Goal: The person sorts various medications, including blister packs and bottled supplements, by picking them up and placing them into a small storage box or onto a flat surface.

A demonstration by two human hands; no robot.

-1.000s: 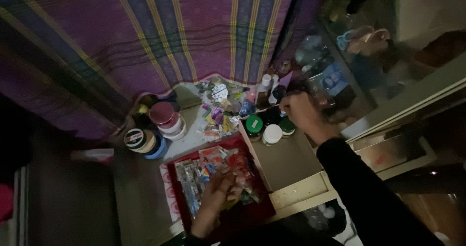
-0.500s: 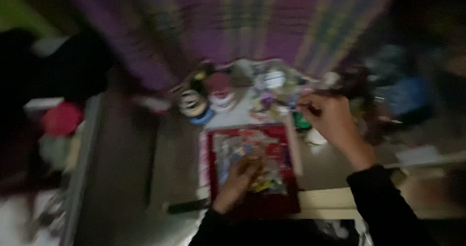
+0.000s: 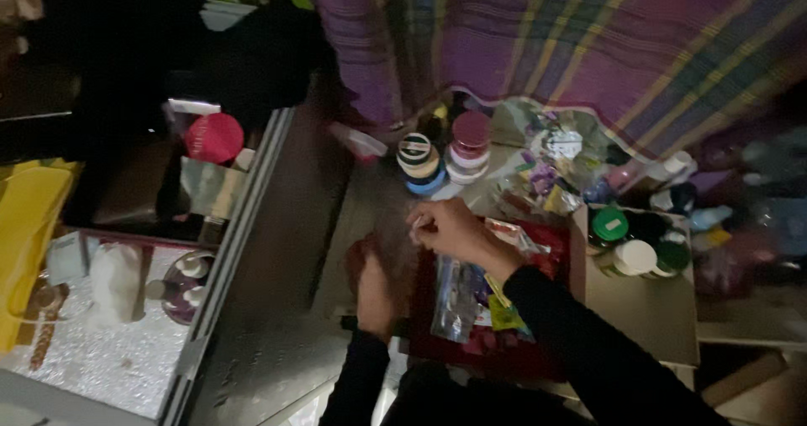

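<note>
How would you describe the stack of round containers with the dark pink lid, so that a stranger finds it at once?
Start at the purple plaid cloth hanging across the top. Just below its hem stand two stacks of round containers; take the right one, beside the striped-lidded stack. Its plain dark pink lid sets it apart.

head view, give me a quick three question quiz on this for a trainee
1. True or false: the right hand pinches something small and pale.
2. What lies under the clear packets: A a red tray, B a yellow bin, C a blue towel?
3. What colour is the top lid of the jar stack by the cloth?

Key: 1 true. 2 A, the red tray. 3 dark red. The left hand rests flat beside the tray.
</note>
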